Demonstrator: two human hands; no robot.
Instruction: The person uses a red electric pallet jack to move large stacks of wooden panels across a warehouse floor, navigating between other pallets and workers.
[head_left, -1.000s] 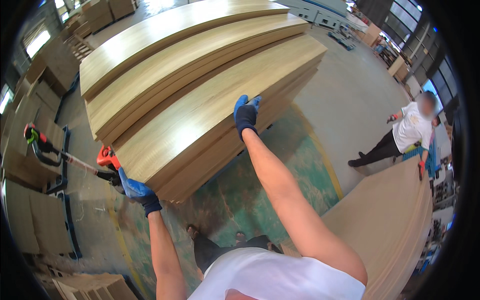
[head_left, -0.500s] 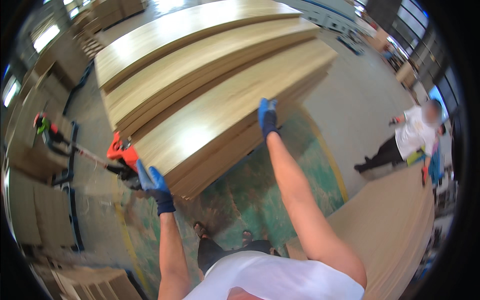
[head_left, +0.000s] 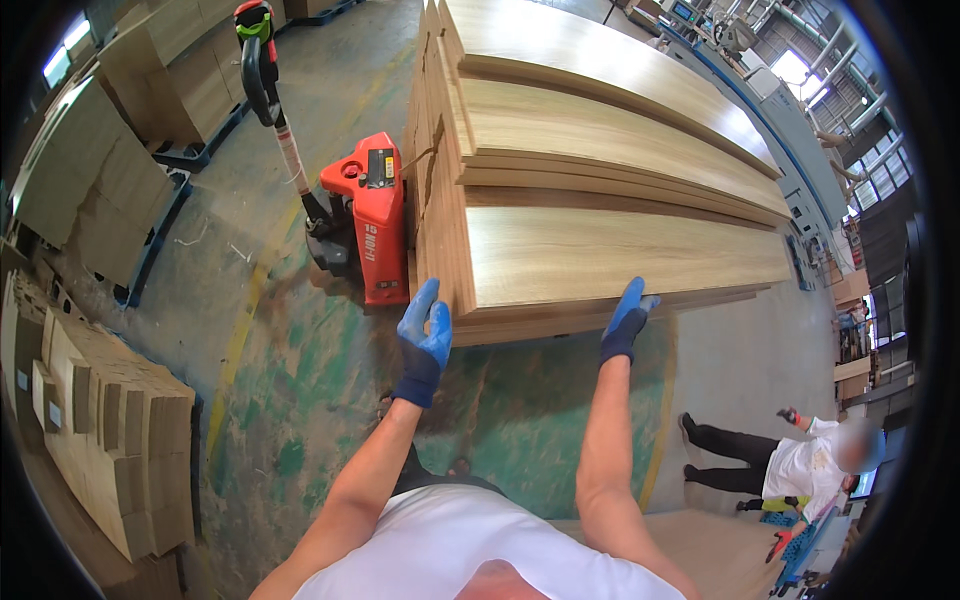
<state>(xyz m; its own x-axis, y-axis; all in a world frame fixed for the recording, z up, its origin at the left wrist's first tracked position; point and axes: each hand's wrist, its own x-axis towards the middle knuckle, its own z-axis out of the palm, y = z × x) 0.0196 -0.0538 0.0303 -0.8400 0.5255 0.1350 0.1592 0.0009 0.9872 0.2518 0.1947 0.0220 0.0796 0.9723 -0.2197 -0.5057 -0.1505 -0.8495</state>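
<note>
Worn green-painted concrete floor [head_left: 300, 400] carries a tall stack of long pale wooden boards [head_left: 600, 180] with a red pallet jack [head_left: 375, 215] at its end. Both blue-gloved hands reach up to the stack's near edge: the left hand [head_left: 425, 340] spread and released just beside the corner, the right hand [head_left: 628, 320] with fingers resting against the lowest boards, gripping nothing.

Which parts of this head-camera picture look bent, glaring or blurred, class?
Head view: the wooden boards' straight edges bow toward the rim; black corners frame the circle; windows at upper right glare white; a co-worker's face is blurred; both gloved hands, left hand, right hand, look sharp.
</note>
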